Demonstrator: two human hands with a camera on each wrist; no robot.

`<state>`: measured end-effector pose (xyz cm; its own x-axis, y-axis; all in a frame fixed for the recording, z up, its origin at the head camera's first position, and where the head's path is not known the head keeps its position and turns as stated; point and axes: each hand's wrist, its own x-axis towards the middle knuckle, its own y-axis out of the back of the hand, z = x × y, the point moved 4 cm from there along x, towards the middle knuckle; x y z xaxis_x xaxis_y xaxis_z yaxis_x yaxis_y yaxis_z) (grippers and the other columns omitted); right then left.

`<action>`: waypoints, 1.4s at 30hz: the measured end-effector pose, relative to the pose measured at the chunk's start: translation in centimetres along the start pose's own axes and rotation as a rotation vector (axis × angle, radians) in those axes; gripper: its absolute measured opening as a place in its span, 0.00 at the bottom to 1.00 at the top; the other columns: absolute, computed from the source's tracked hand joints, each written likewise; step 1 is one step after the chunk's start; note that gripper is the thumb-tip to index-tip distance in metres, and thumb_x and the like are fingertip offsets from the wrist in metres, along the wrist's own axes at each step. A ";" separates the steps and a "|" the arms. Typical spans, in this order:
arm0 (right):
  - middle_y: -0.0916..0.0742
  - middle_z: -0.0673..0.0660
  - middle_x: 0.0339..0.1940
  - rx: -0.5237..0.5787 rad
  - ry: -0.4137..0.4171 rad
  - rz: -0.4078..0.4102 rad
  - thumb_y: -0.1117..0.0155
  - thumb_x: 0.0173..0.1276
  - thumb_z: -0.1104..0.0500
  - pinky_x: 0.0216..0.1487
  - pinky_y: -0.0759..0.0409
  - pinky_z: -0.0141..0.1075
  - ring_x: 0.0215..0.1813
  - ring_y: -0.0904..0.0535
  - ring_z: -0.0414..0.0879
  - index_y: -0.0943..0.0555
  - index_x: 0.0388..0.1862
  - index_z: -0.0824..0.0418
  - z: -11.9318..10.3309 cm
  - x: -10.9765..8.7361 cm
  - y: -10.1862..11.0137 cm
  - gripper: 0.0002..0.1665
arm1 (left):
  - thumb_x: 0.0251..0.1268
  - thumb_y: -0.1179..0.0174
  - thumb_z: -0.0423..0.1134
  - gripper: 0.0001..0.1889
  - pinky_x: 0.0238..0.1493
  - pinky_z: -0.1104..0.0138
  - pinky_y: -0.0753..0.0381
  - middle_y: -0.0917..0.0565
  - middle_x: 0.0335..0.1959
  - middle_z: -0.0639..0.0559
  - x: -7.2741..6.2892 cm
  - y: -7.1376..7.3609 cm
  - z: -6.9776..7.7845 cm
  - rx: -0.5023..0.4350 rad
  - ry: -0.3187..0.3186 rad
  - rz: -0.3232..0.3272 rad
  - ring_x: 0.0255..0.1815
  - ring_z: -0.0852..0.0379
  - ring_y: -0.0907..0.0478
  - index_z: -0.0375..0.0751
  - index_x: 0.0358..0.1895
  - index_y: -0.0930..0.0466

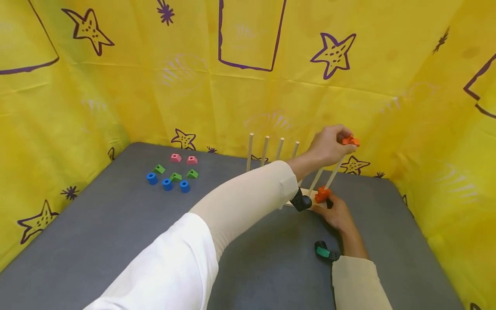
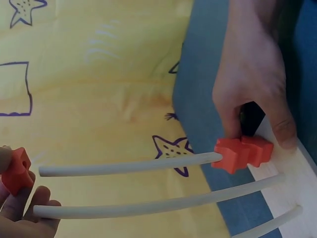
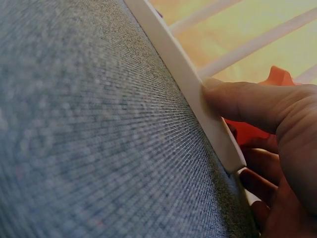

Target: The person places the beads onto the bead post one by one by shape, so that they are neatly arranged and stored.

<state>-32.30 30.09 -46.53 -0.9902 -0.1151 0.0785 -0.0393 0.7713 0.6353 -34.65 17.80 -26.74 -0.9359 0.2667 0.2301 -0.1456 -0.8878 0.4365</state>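
My left hand (image 1: 329, 144) pinches an orange star-shaped block (image 1: 351, 141) by the top of the rightmost wooden rod (image 1: 334, 172). In the left wrist view, this block (image 2: 17, 171) is just off the rod's tip, its hole facing the rod. Two orange star blocks (image 2: 235, 153) are stacked at the foot of that same rod. Down at the wooden base (image 3: 183, 74), my right hand (image 1: 337, 213) grips its right end, thumb on the near edge and fingers behind. Several bare rods (image 1: 265, 150) stand upright along the base, partly hidden by my left arm.
Left of the rods on the grey table (image 1: 155, 232) lie pink blocks (image 1: 191, 160), green triangular blocks (image 1: 175, 177) and blue cylinders (image 1: 167, 184). A yellow patterned cloth (image 1: 240, 99) hangs behind and along both sides of the table.
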 end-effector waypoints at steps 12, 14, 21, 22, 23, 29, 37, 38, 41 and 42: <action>0.20 0.71 0.51 -0.042 0.002 0.006 0.29 0.61 0.50 0.56 0.31 0.55 0.50 0.26 0.64 0.25 0.55 0.70 0.3 0.1 0.2 0.32 | 0.61 0.32 0.39 0.13 0.29 0.76 0.25 0.20 0.34 0.59 0.1 -0.9 -0.5 0.011 0.011 0.026 0.30 0.65 0.25 0.45 0.47 0.20; 0.21 0.72 0.51 -0.035 0.011 0.011 0.29 0.61 0.52 0.56 0.32 0.55 0.50 0.26 0.65 0.25 0.56 0.71 0.3 0.1 0.3 0.31 | 0.61 0.32 0.39 0.13 0.28 0.76 0.25 0.21 0.33 0.59 0.1 -1.1 -0.4 0.007 0.019 0.026 0.29 0.65 0.25 0.45 0.47 0.21; 0.21 0.72 0.54 -0.040 0.012 0.020 0.30 0.61 0.54 0.58 0.33 0.57 0.53 0.27 0.66 0.25 0.55 0.71 0.3 0.1 0.5 0.30 | 0.61 0.33 0.41 0.12 0.26 0.75 0.26 0.21 0.32 0.60 0.1 -1.5 -0.2 0.042 0.038 0.072 0.27 0.64 0.25 0.46 0.46 0.22; 0.22 0.73 0.54 -0.044 0.015 0.021 0.31 0.61 0.55 0.59 0.34 0.57 0.54 0.27 0.66 0.25 0.56 0.71 0.3 0.1 0.5 0.29 | 0.61 0.32 0.41 0.12 0.26 0.75 0.26 0.21 0.32 0.60 0.1 -1.6 -0.3 0.047 0.043 0.076 0.28 0.65 0.26 0.46 0.46 0.21; 0.22 0.73 0.54 -0.050 0.019 0.021 0.31 0.61 0.55 0.59 0.34 0.58 0.54 0.27 0.67 0.25 0.56 0.72 0.3 0.1 0.5 0.29 | 0.61 0.32 0.41 0.12 0.26 0.75 0.26 0.21 0.32 0.60 0.0 -1.7 -0.5 0.051 0.052 0.077 0.27 0.65 0.25 0.47 0.46 0.22; 0.21 0.71 0.53 -0.049 0.023 0.013 0.30 0.62 0.54 0.58 0.33 0.56 0.53 0.26 0.65 0.25 0.56 0.71 0.1 0.3 0.4 0.29 | 0.61 0.32 0.41 0.18 0.25 0.72 0.24 0.22 0.29 0.60 -0.7 -2.1 -1.8 0.006 0.123 0.106 0.25 0.63 0.24 0.50 0.54 0.25; 0.20 0.70 0.51 -0.048 -0.003 0.009 0.28 0.61 0.49 0.56 0.32 0.55 0.51 0.26 0.64 0.25 0.55 0.70 0.1 0.4 0.4 0.32 | 0.57 0.29 0.39 0.17 0.27 0.73 0.25 0.24 0.31 0.61 -1.2 -3.0 -4.0 -0.044 0.144 0.196 0.28 0.65 0.25 0.48 0.48 0.24; 0.20 0.70 0.51 -0.056 0.000 0.009 0.29 0.61 0.49 0.56 0.32 0.56 0.52 0.26 0.65 0.25 0.55 0.70 0.1 0.4 0.4 0.32 | 0.56 0.28 0.38 0.15 0.27 0.74 0.24 0.24 0.30 0.61 -1.3 -3.2 -4.4 -0.045 0.158 0.204 0.28 0.65 0.25 0.48 0.45 0.23; 0.20 0.70 0.51 -0.066 0.003 0.007 0.29 0.62 0.50 0.56 0.32 0.57 0.51 0.26 0.65 0.25 0.54 0.70 0.2 0.3 0.5 0.31 | 0.52 0.26 0.37 0.12 0.27 0.75 0.25 0.23 0.26 0.62 -1.5 -3.7 -5.4 -0.033 0.207 0.235 0.27 0.66 0.25 0.48 0.36 0.21; 0.20 0.70 0.50 -0.067 0.004 0.010 0.29 0.62 0.50 0.56 0.32 0.56 0.51 0.26 0.65 0.25 0.54 0.70 0.2 0.2 0.5 0.31 | 0.51 0.26 0.37 0.12 0.27 0.75 0.25 0.23 0.25 0.62 -1.6 -3.9 -5.7 -0.038 0.227 0.240 0.26 0.66 0.25 0.48 0.34 0.20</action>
<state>-32.56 30.56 -46.35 -0.9899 -0.1107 0.0882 -0.0205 0.7284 0.6848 -34.46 18.74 -33.81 -0.9919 -0.0380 0.1208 0.0794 -0.9298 0.3593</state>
